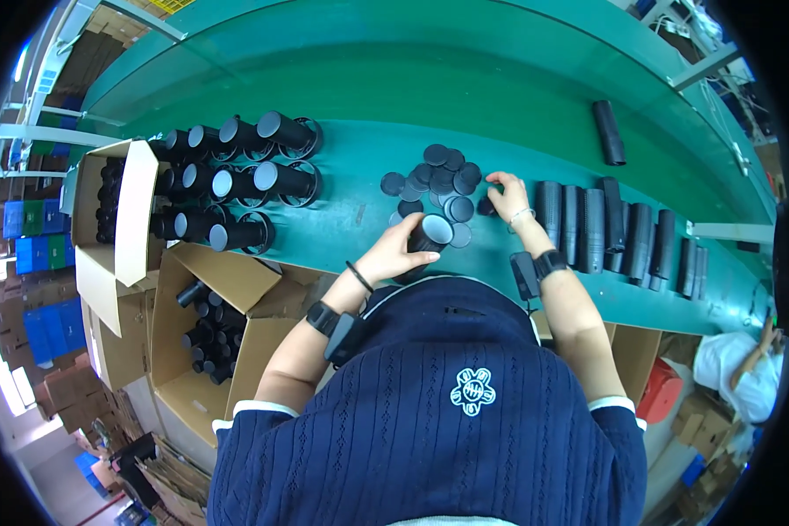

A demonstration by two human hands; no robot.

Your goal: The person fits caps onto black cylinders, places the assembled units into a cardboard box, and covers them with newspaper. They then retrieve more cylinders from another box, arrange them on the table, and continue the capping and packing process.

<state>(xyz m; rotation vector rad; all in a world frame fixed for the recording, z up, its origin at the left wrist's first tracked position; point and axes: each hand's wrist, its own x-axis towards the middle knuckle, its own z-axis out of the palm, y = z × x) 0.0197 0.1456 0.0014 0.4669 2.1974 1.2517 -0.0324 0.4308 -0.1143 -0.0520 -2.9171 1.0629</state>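
Observation:
My left hand (393, 254) is wrapped round a short black cylinder (427, 235) at the table's near edge. Its pale grey round end faces up and to the right. To the right, the fingers of my right hand (510, 198) are closed on a small black disc (486, 207), which they partly cover. Between and beyond my hands lies a loose pile of flat black discs (442, 181), some overlapping.
Rows of black cylinders with grey ends (282, 179) stand at the left, some tilted in fisheye. Black ribbed tubes (592, 230) lie side by side at the right; a single tube (609, 133) lies farther back. Open cardboard boxes (171, 368) hold black parts at the lower left.

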